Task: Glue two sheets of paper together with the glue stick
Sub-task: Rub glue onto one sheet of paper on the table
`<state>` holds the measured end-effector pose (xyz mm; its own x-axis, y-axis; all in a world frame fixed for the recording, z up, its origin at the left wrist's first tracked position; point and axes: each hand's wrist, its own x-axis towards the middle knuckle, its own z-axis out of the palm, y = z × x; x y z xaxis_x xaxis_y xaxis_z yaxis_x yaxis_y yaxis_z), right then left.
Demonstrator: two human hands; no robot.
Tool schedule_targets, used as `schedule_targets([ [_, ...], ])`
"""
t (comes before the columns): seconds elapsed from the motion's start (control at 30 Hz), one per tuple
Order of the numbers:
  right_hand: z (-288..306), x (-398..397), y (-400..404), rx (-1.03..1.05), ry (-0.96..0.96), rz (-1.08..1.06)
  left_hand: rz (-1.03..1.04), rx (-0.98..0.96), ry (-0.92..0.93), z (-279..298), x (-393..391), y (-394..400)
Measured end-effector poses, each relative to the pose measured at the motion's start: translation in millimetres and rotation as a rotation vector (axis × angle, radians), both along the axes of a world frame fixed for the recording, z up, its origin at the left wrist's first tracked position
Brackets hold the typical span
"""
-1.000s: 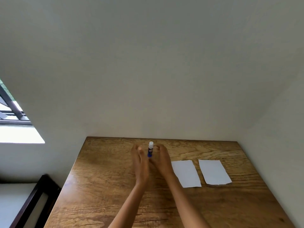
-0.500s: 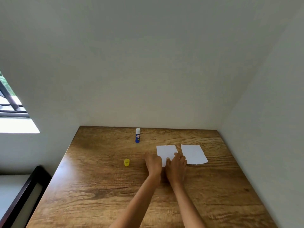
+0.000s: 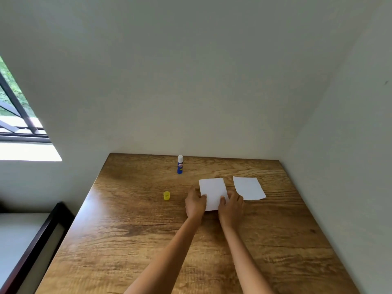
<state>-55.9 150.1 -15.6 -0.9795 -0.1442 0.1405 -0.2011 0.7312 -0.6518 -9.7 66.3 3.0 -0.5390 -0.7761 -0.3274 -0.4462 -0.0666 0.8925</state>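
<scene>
Two white sheets of paper lie on the wooden table (image 3: 131, 240). My left hand (image 3: 195, 204) and my right hand (image 3: 232, 205) hold the near corners of the left sheet (image 3: 212, 190), thumbs on top of it. The right sheet (image 3: 248, 188) lies apart, untouched, just beyond my right hand. The blue glue stick (image 3: 180, 164) stands upright near the table's far edge with its white tip bare. Its yellow cap (image 3: 167, 195) sits on the table left of my left hand.
The table stands in a corner, with a wall along its far edge and another along its right edge. A dark frame (image 3: 36, 249) runs beside the table on the left, below a window (image 3: 14, 115).
A second ago both hands were at the glue stick; the cap now lies on the table. The hands went to the left sheet and now hold its near corners, spread apart.
</scene>
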Motion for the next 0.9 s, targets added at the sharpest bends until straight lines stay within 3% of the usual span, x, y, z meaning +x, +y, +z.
schedule_targets([
  [0.13,4.8,28.9,9.4,-0.281,-0.141,0.001,0.002,-0.171,0.086,-7.5,50.3,15.4],
  [0.27,-1.6,69.8,12.8,-0.340,-0.152,0.050,-0.020,-0.306,0.084,-18.5,97.8,17.6],
  [0.43,-7.7,100.0,6.9,-0.191,-0.187,0.063,-0.151,-0.535,-0.028,-28.3,131.0,2.7],
  [0.67,-6.1,83.8,1.5,-0.006,-0.164,0.163,-0.439,-0.856,-0.163,-41.1,139.2,-21.6],
  [0.77,-4.9,70.7,0.7,0.045,-0.069,0.187,-0.452,-0.910,-0.192,-41.9,138.8,-24.4],
  [0.9,2.3,45.5,-16.0,-0.060,0.103,0.094,-0.453,-0.961,-0.238,-40.8,133.4,-25.7],
])
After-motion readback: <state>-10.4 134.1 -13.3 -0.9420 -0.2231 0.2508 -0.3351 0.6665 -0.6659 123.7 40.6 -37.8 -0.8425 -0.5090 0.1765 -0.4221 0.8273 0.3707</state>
